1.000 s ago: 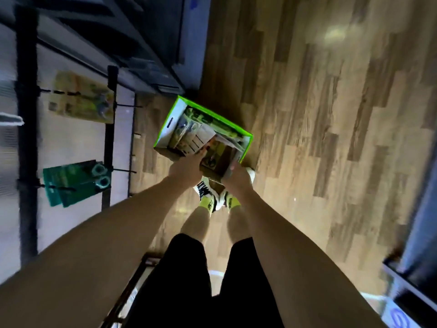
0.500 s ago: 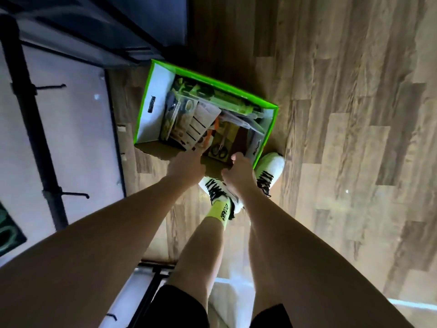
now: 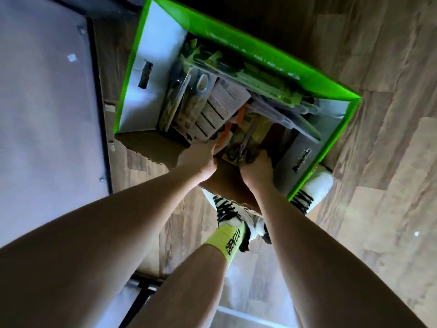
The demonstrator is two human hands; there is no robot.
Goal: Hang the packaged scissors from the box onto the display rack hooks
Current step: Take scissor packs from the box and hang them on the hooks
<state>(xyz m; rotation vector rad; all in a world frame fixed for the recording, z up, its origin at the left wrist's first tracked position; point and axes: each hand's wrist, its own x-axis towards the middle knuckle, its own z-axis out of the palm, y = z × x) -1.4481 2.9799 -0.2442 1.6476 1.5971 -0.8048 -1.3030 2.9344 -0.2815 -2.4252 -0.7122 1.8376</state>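
**Both hands down in the green box, feeling for the next pack**

The right hand (image 3: 256, 166) is at the near edge of the box's contents, its fingers curled down over a yellow-backed scissors pack (image 3: 246, 143) whose dark handle loops show just beyond the knuckles. It appears to be grasping that pack, though the fingertips are hidden behind it. The left hand (image 3: 201, 157) sits just beside it, fingers reaching in against an orange-edged pack (image 3: 227, 133); whether that grip has closed on anything I cannot tell, since the fingers disappear among the cards.

Judging by the pose, one hand steadies or parts the stack so the other can pull a single card free without dragging its neighbours along.

The packs stand on edge in the green-rimmed cardboard box (image 3: 272, 65), leaning against each other like files. Farther in from the hands are a grey printed card (image 3: 220, 107) and clear blister packs (image 3: 283, 114). That leaning arrangement probably keeps the hang holes up and easy to reach.

The box rests on the wood-plank floor (image 3: 378, 162), its near flap over the person's white shoes (image 3: 316, 185). Left of the box is the pale back panel of the display rack (image 3: 42, 114); no hooks are in view here, so nothing from this reach is hung yet.
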